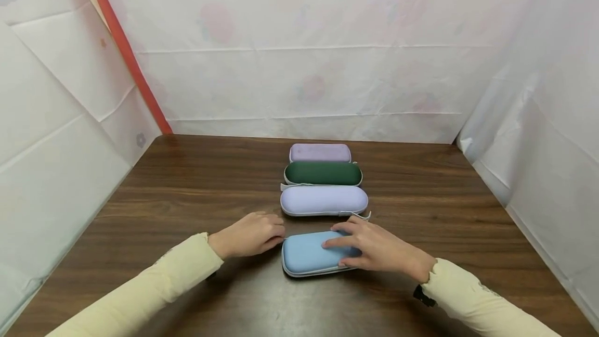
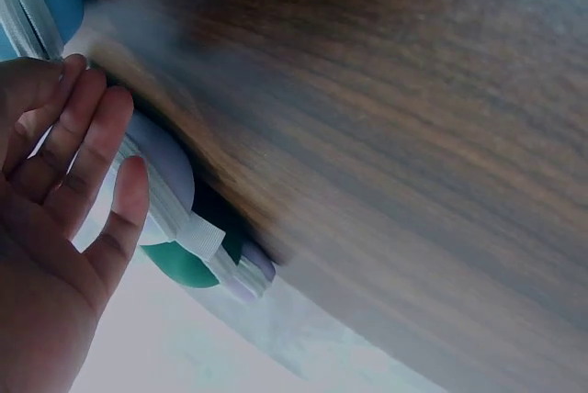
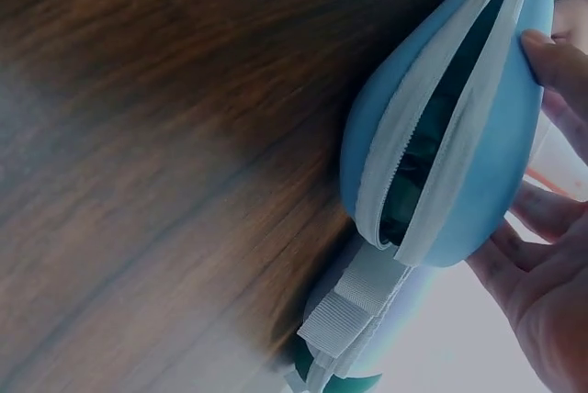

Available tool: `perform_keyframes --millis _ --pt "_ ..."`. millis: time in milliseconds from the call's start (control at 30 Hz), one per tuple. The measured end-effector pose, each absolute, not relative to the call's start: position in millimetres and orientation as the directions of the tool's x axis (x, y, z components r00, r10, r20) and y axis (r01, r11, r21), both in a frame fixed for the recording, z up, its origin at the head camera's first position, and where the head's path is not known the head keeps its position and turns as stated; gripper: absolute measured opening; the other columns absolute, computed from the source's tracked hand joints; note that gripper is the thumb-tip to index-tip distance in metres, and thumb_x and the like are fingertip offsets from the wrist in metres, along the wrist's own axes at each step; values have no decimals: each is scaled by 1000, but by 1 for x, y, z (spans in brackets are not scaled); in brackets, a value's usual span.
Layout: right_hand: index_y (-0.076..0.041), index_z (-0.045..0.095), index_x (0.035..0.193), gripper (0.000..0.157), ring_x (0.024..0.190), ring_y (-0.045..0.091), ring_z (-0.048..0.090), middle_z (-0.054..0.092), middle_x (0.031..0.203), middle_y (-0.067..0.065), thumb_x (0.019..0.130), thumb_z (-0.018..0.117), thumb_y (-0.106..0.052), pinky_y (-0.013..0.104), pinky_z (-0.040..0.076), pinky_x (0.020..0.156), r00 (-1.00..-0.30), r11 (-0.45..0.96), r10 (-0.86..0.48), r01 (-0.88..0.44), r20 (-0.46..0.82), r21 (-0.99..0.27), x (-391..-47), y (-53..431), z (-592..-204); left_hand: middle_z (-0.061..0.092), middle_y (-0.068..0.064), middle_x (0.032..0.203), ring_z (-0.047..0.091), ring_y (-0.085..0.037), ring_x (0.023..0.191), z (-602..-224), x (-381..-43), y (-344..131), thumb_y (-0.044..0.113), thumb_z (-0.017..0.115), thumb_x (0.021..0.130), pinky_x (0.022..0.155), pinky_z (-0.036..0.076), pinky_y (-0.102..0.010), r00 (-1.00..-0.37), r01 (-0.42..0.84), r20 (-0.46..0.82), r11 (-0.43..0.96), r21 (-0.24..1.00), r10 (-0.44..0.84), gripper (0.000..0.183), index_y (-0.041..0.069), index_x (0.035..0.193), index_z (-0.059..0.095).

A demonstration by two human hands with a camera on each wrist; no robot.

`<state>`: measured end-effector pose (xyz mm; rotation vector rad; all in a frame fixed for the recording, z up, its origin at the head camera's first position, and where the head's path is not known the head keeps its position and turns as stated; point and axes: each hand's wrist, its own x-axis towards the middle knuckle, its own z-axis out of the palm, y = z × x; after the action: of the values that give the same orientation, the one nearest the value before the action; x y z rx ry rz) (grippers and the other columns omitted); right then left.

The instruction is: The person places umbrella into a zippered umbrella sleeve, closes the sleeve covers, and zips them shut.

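Note:
A light blue hard glasses case point(image 1: 306, 251) with a pale zip lies on the table in front of me. My right hand point(image 1: 374, 246) holds its right end from above, thumb at the near side, other fingers over the top and far side. In the right wrist view the zip point(image 3: 432, 127) gapes at that end, showing a dark inside. My left hand point(image 1: 252, 234) is at the case's left end. In the left wrist view its thumb and index fingertips point(image 2: 72, 64) meet beside the zip, pinching the zip pull, which they mostly hide.
Beyond the blue case lie a lavender case point(image 1: 323, 200), a dark green case point(image 1: 323, 172) and a light purple case point(image 1: 320, 152), lined up toward the back edge. The wooden table point(image 1: 196, 196) is bounded by pale cloth walls point(image 1: 299, 82).

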<state>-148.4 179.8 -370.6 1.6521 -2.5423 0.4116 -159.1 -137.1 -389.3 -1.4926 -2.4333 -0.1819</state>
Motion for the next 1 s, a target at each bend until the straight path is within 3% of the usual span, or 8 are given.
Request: perform_keyframes --millis 233,567,800,1000 --pt "-28 62 127 41 100 18 48 58 124 6 87 69 -37 36 47 79 -440 404 -869 -895 227 -189 -145 180 -374 54 7 77 57 -13 77 -389 -152 -145 14 71 84 68 47 -32 -363 904 267 406 -129 893 9 18 77 66" --pt "-23 65 123 41 94 21 51 61 117 10 85 73 -34 35 47 75 -452 420 -836 -892 312 -168 -141 178 -379 50 8 71 54 -10 69 -392 -135 -147 16 71 84 58 40 -27 -425 884 292 462 -72 857 13 18 74 62" --pt "-22 68 121 40 91 20 49 62 112 8 83 75 -33 35 45 76 -520 493 -803 -854 291 -168 -135 171 -377 43 10 66 46 -5 55 -395 -125 -143 12 70 84 52 40 -26 -489 865 339 498 65 804 21 19 69 57" --pt "-21 70 118 39 93 24 54 63 110 9 81 75 -33 44 45 86 -573 546 -769 -819 285 -175 -129 166 -376 42 10 66 46 -5 56 -396 -120 -140 12 70 83 53 42 -27 -511 850 362 521 78 780 21 19 68 57"
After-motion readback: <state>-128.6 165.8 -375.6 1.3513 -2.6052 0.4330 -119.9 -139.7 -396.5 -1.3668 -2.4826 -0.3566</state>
